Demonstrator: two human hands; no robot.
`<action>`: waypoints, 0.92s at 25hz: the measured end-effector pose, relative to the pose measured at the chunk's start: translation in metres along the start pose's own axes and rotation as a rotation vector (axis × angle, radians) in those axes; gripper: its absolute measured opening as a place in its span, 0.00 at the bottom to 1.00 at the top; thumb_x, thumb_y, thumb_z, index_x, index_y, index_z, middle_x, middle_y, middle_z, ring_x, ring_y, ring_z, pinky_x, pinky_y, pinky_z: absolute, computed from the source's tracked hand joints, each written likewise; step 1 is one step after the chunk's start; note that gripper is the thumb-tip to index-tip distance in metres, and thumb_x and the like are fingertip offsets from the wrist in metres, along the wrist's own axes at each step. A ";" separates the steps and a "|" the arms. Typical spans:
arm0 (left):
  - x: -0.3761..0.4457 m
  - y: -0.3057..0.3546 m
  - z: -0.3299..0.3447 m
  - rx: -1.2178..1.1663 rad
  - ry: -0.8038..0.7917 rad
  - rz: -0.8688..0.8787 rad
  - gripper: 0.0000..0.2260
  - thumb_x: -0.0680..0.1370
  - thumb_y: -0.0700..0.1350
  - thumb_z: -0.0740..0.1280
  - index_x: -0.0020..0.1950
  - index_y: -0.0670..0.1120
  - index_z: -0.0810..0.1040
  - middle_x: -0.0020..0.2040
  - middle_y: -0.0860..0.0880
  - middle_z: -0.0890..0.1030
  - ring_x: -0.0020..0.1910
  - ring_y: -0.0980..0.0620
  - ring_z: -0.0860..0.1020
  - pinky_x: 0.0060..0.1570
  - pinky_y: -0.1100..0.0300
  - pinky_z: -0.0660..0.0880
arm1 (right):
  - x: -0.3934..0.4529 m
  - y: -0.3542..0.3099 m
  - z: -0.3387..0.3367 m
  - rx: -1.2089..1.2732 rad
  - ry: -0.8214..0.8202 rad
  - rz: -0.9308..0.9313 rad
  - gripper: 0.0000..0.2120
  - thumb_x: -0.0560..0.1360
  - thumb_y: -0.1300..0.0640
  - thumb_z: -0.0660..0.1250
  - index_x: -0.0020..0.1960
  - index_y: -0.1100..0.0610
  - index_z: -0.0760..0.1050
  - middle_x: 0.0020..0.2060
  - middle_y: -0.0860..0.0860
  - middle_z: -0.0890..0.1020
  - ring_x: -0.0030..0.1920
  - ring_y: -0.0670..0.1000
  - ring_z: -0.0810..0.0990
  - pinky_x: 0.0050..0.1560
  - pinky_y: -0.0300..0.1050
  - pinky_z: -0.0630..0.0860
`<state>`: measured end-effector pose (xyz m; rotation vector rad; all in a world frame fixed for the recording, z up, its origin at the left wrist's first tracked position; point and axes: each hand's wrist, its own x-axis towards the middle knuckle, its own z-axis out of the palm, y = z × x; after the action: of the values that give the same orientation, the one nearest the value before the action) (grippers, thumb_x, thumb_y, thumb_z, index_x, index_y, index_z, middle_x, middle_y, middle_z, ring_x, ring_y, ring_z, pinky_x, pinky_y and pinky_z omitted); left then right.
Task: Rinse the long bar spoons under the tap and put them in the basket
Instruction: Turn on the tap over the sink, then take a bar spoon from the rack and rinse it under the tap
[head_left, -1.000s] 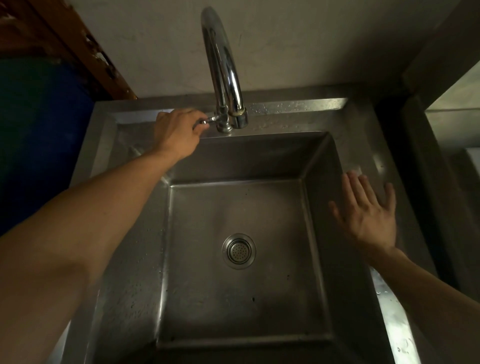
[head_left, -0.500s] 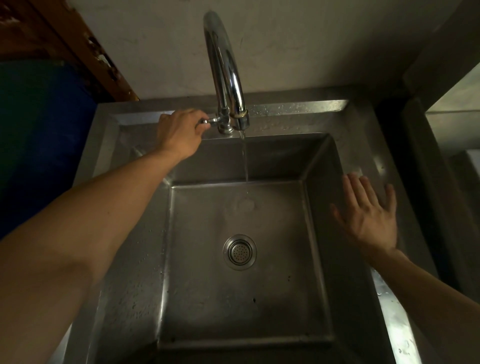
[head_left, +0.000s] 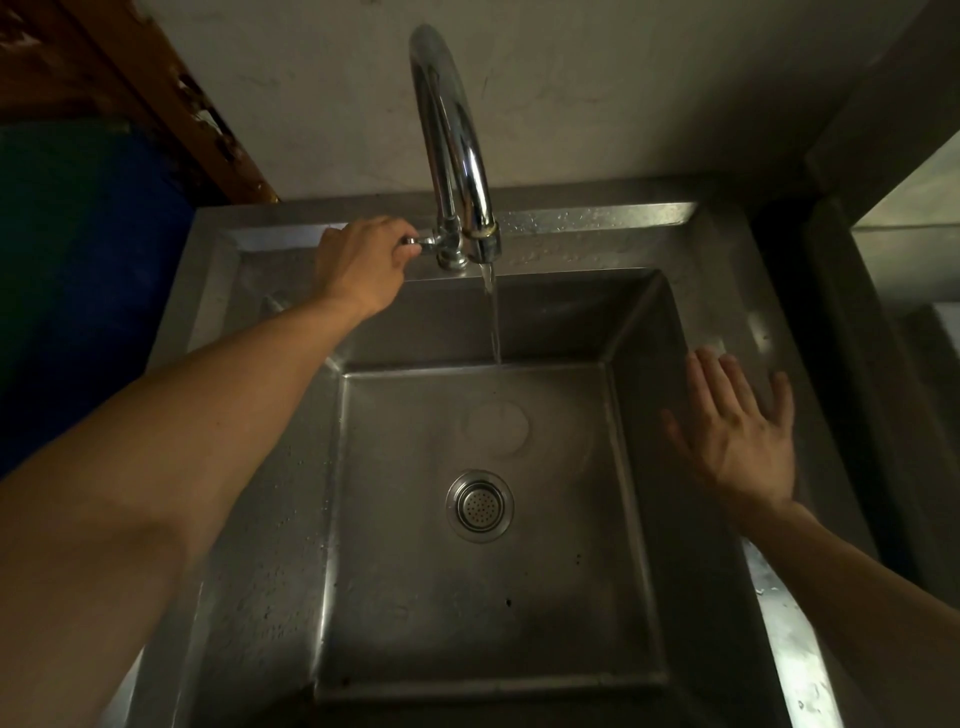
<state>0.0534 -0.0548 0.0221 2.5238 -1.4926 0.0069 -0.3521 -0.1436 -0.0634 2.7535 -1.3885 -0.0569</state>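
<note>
While water runs in a thin stream (head_left: 492, 317) from the chrome tap (head_left: 457, 140) into the steel sink (head_left: 639, 332), we see the left hand (head_left: 358, 265) at the tap's small side lever (head_left: 421, 242), its fingers curled round the lever's end. Where the stream lands we see a round splash patch on the sink floor, just behind the drain strainer (head_left: 479, 505). Our right hand (head_left: 737, 436) lies over the sink's right rim, palm down, its fingers straight and spread wide, holding nothing. We cannot find the bar spoons or the basket anywhere in view, so we cannot tell where they are. Droplets dot the wet surface (head_left: 597, 215) behind the tap, below a pale wall (head_left: 623, 78).
</note>
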 end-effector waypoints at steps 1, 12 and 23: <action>0.000 0.000 0.000 0.005 0.000 -0.002 0.10 0.80 0.50 0.61 0.57 0.50 0.78 0.57 0.47 0.81 0.57 0.42 0.77 0.55 0.45 0.71 | 0.000 0.000 0.000 0.002 -0.004 -0.005 0.36 0.78 0.36 0.45 0.79 0.55 0.50 0.78 0.54 0.56 0.78 0.54 0.55 0.75 0.64 0.42; -0.043 0.014 -0.015 -0.116 0.146 -0.041 0.26 0.76 0.60 0.61 0.71 0.50 0.67 0.69 0.46 0.72 0.68 0.43 0.70 0.62 0.47 0.68 | 0.014 -0.021 -0.046 0.206 0.023 0.019 0.37 0.76 0.31 0.48 0.79 0.45 0.43 0.80 0.52 0.50 0.79 0.56 0.46 0.75 0.67 0.43; -0.118 0.061 -0.257 0.080 0.457 0.118 0.36 0.74 0.72 0.51 0.78 0.57 0.51 0.79 0.47 0.56 0.77 0.44 0.54 0.72 0.38 0.57 | -0.004 -0.079 -0.345 0.309 0.450 -0.196 0.34 0.76 0.32 0.51 0.78 0.45 0.54 0.79 0.50 0.57 0.79 0.55 0.48 0.76 0.65 0.47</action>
<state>-0.0305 0.0655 0.2709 2.2734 -1.4626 0.6269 -0.2706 -0.0811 0.2759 2.8692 -1.0802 0.7783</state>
